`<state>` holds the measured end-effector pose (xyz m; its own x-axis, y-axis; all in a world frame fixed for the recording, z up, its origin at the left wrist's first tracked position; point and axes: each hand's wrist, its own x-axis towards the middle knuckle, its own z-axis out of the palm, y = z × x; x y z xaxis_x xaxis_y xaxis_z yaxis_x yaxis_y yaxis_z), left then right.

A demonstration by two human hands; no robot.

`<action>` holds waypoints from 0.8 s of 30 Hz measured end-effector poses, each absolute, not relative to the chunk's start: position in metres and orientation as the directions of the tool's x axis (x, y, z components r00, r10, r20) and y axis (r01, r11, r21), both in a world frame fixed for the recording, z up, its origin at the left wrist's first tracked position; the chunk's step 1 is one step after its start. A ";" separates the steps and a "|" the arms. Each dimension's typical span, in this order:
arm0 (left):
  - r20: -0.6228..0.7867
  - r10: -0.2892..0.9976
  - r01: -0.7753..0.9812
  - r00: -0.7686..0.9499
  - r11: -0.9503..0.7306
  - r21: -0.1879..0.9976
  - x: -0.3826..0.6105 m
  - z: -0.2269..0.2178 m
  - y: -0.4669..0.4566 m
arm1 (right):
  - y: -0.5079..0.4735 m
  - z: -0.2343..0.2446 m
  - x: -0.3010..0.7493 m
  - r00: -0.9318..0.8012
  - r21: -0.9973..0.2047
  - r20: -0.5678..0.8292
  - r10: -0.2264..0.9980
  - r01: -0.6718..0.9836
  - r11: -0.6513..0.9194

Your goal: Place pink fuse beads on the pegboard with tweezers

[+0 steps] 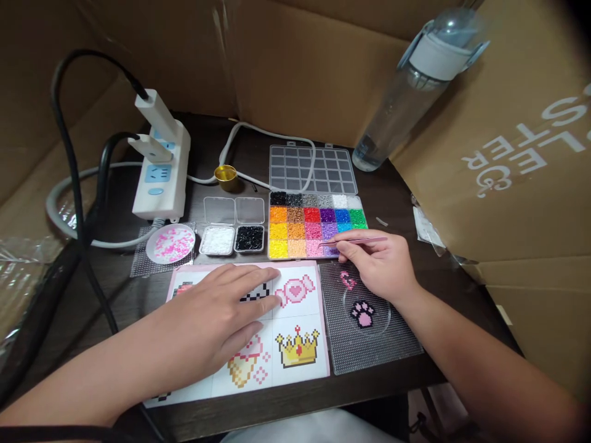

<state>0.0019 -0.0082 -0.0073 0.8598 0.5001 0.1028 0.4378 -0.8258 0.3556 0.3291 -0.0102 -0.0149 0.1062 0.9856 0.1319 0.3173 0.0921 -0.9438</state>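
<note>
My left hand (231, 307) lies flat with fingers stretched over the pattern sheet (305, 375), its fingertips beside a pink candy picture (295, 290). In my right hand (383, 261) is a pair of pink tweezers (357, 240), pinched between thumb and fingers. Their tips hover over or touch the pink compartment of the bead box (314, 231); I cannot tell which, or whether they grip a bead. Below that hand, a clear pegboard (373, 357) carries a pink and black paw of beads (362, 314) and a small pink and red bead piece (348, 281).
Left of the bead box stand small boxes of white beads (217, 240) and black beads (250, 239), and a dish of pink beads (170, 243). A power strip (161, 166) with cables, a gold cup (226, 177) and a water bottle (406, 92) stand behind. Cardboard walls (295, 67) surround the table.
</note>
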 end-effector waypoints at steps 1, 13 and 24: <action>0.095 0.498 0.440 0.862 -0.828 0.348 0.002 -0.007 -0.008 | -0.010 -0.015 0.329 0.107 -0.945 0.127 0.986 0.316 0.088; 0.118 0.491 0.432 0.863 -0.840 0.329 0.003 -0.007 -0.010 | -0.010 -0.013 0.330 0.093 -0.933 0.145 0.985 0.345 0.105; 0.099 0.489 0.437 0.867 -0.841 0.319 0.004 -0.009 -0.009 | -0.010 -0.016 0.331 0.073 -0.925 0.135 0.988 0.368 0.099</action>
